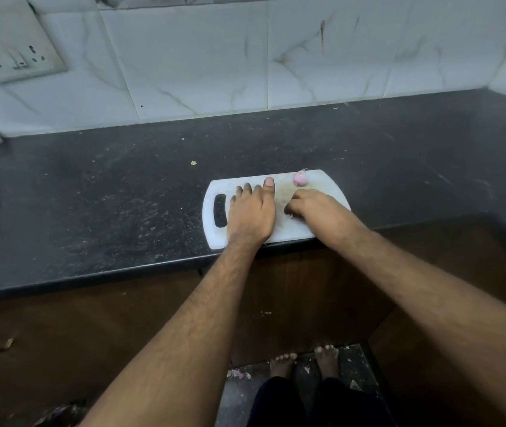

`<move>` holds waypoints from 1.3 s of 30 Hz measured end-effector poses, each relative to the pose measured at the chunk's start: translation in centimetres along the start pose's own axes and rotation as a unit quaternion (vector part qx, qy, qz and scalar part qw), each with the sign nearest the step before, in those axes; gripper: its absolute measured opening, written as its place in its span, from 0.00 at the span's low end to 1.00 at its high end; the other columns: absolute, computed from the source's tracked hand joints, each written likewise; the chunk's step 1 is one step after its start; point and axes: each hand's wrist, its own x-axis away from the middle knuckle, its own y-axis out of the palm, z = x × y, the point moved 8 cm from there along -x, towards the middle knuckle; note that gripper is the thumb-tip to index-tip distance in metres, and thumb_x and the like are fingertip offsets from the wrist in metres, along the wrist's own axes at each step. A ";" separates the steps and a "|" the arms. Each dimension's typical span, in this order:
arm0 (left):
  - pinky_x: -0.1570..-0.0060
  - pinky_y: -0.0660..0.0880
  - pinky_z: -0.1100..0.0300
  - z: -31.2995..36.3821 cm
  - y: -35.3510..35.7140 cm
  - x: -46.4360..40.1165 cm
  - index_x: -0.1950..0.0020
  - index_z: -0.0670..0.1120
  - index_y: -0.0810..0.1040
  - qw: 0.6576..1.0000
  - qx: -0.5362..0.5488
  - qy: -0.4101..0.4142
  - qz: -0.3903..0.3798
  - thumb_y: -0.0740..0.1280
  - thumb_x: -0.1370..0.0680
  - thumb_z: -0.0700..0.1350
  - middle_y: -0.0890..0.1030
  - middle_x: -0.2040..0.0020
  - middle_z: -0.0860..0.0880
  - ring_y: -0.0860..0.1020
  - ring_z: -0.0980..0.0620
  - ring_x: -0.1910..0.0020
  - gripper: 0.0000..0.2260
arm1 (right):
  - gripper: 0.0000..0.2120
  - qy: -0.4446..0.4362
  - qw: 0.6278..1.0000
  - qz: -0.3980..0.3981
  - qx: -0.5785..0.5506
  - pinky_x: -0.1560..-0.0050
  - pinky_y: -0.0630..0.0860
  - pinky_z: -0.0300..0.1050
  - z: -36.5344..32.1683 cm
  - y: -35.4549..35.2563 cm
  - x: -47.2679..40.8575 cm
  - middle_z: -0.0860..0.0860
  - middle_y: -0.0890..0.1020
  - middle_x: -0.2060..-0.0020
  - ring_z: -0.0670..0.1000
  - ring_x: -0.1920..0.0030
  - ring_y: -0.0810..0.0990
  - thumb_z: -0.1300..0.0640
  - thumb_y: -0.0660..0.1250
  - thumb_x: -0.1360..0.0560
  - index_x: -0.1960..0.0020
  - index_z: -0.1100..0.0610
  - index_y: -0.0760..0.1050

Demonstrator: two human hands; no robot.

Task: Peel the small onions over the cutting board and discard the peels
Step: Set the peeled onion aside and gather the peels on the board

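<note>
On white plastic board (322, 183), round pink onion (300, 179)

Dim kitchen w/ white marble-look wall tiles (202, 57), a grimy switch/socket plate (14, 44) at upper left, a black speckled stone countertop (91, 195), dark wood cabinet fronts (61, 334) below, and a dark littered floor (239, 392).

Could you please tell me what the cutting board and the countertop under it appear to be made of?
The cutting board looks like white plastic: uniform, matte, rounded corners, with a moulded handle slot. The countertop appears to be polished black stone, perhaps granite: dark, speckled, faintly reflective.
</note>
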 end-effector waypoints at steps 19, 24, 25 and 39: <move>0.25 0.64 0.53 3.0 2.2 1.6 0.26 0.44 0.74 0.982 -0.103 0.148 -0.050 0.57 0.14 0.48 0.70 0.22 0.48 0.68 0.49 0.23 0.19 | 0.12 0.243 0.767 0.211 -0.555 0.45 0.82 0.42 8.4 1.2 0.4 0.52 0.88 0.52 0.50 0.48 0.87 0.68 0.74 0.25 0.54 0.51 0.87; 0.34 0.71 0.53 5.9 3.9 3.4 0.31 0.43 0.77 0.983 -0.038 0.164 -0.080 0.57 0.15 0.46 0.79 0.31 0.44 0.77 0.43 0.33 0.16 | 0.09 0.242 0.713 0.212 -0.623 0.47 0.83 0.45 9.0 1.7 0.3 0.57 0.88 0.53 0.52 0.53 0.86 0.69 0.73 0.24 0.53 0.56 0.86; 0.38 0.72 0.55 6.1 3.9 3.7 0.32 0.43 0.78 0.985 -0.004 0.155 -0.076 0.57 0.15 0.45 0.81 0.34 0.43 0.79 0.45 0.37 0.15 | 0.09 0.242 0.707 0.211 -0.630 0.48 0.83 0.45 9.0 1.8 0.3 0.57 0.88 0.54 0.52 0.54 0.86 0.69 0.73 0.24 0.52 0.57 0.86; 0.19 0.45 0.48 2.0 3.3 2.9 0.18 0.36 0.48 0.965 -0.259 -0.014 -0.024 0.46 0.16 0.53 0.48 0.17 0.37 0.48 0.41 0.17 0.31 | 0.10 0.242 0.741 0.206 -0.591 0.53 0.81 0.34 8.7 1.7 0.1 0.51 0.87 0.55 0.46 0.54 0.86 0.69 0.73 0.24 0.53 0.55 0.86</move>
